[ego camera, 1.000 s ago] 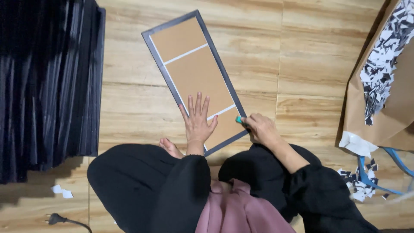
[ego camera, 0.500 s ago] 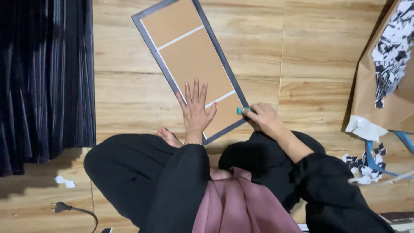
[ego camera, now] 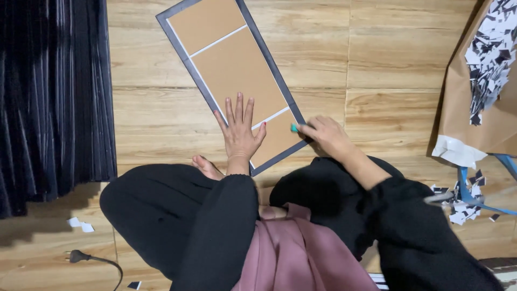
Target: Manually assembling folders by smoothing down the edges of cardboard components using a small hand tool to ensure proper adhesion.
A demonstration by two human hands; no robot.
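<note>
Brown board [ego camera: 237, 70], long and rectangular, dark-edged, crossed by two pale lines; lies flat on the wood floor [ego camera: 377, 59], running from top centre of the frame down to the centre, tilted leftward at its far end.

Left hand [ego camera: 239, 134]: palm down, fingers spread wide and straight, pressed flat on the board's near end; holds nothing. Forearm in a black sleeve rises straight from the lower centre.

Right hand [ego camera: 323, 136]: curled, fingers pinched narrow around a small teal tool [ego camera: 294, 128], whose tip touches the board's right edge near the lower corner. Arm enters from the lower right, bent at the wrist.

Bare foot [ego camera: 207, 167]: just left of the left wrist, beside the board's near corner.

Dark pleated cloth [ego camera: 51, 97]: left side.

Brown paper [ego camera: 474, 124] with black-and-white scraps [ego camera: 490, 59]: upper right.

Black plug [ego camera: 78, 256]: lower left.
</note>
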